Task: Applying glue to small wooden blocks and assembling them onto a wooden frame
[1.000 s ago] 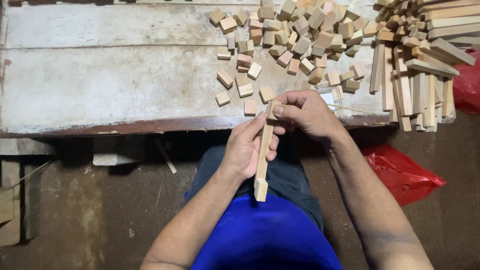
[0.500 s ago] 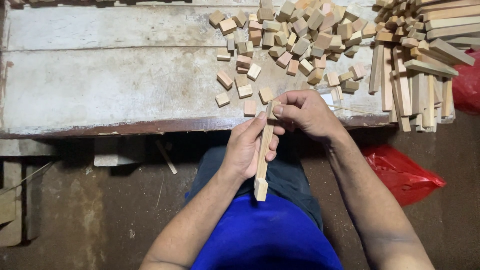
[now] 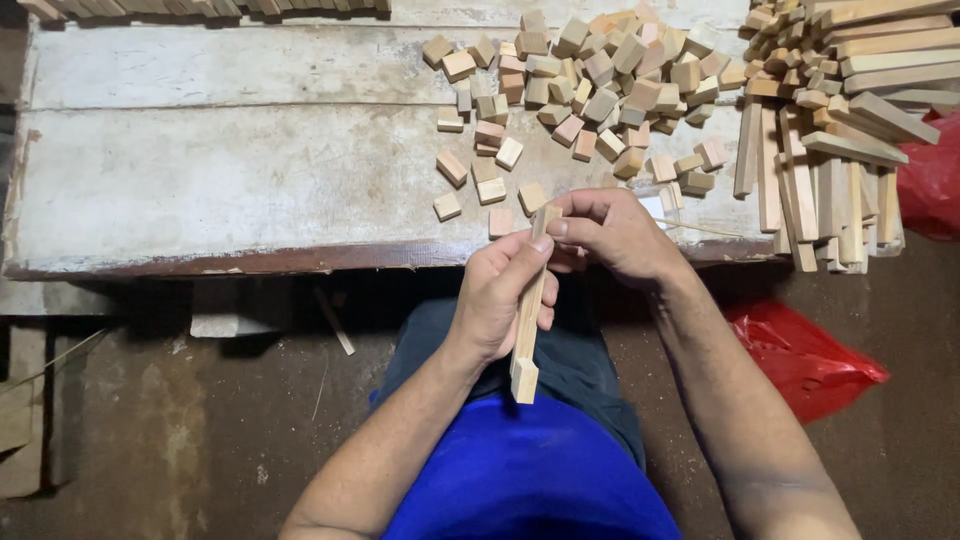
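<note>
My left hand [image 3: 497, 296] grips a long pale wooden stick [image 3: 527, 330] around its middle, the stick pointing from my lap up toward the table edge. At the stick's top end my right hand [image 3: 612, 232] has its fingers closed on the tip. What sits between those fingertips is hidden. Both hands hover just in front of the worn white wooden table [image 3: 220, 170]. A heap of small cut wooden blocks [image 3: 600, 85] lies on the table beyond my hands.
A pile of long wooden sticks [image 3: 830, 130] lies at the table's right end. Red plastic bags [image 3: 800, 355] lie on the dirt floor to my right. Planks [image 3: 20, 400] rest on the floor at the left.
</note>
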